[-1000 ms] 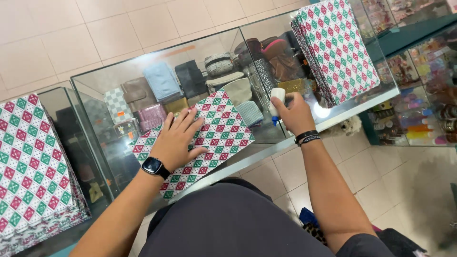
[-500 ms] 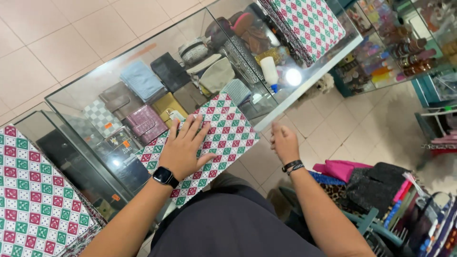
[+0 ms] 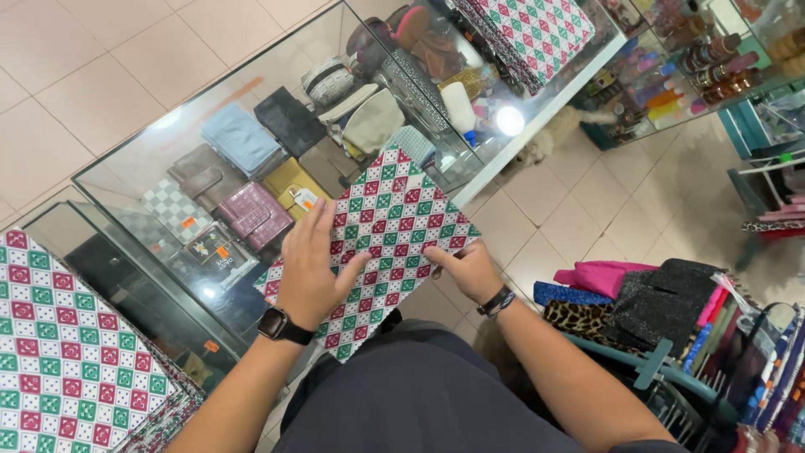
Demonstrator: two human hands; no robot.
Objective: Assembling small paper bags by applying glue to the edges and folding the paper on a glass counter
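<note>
**Both hands on the patterned sheet at the near edge of the glass counter**

So here's how I read it. The patterned sheet [image 3: 377, 243], the one with red, green and white diamonds, lies flat on the glass counter [image 3: 168, 159], with its long axis running diagonally: one end points toward the far right of the counter top, the other hangs a bit over the near edge toward me.

My left hand [image 3: 314, 268] is spread open, palm down, pressing flat on the left part of the sheet, fingers pointing away from me. My right hand [image 3: 465, 267] is at the sheet's right near edge, right at the counter's front edge, fingers curled against the border. I can't tell whether it's actually pinching the edge or just touching it. The hands are apart, one on each side of the sheet's middle, and both are about equally close to it.

Other stuff: a stack of similar sheets [image 3: 67, 369] sits at the near left, well apart from my hands, and another stack [image 3: 537, 33] is at the far right corner. Wallets and purses [image 3: 251, 214] sit under the glass.
</note>
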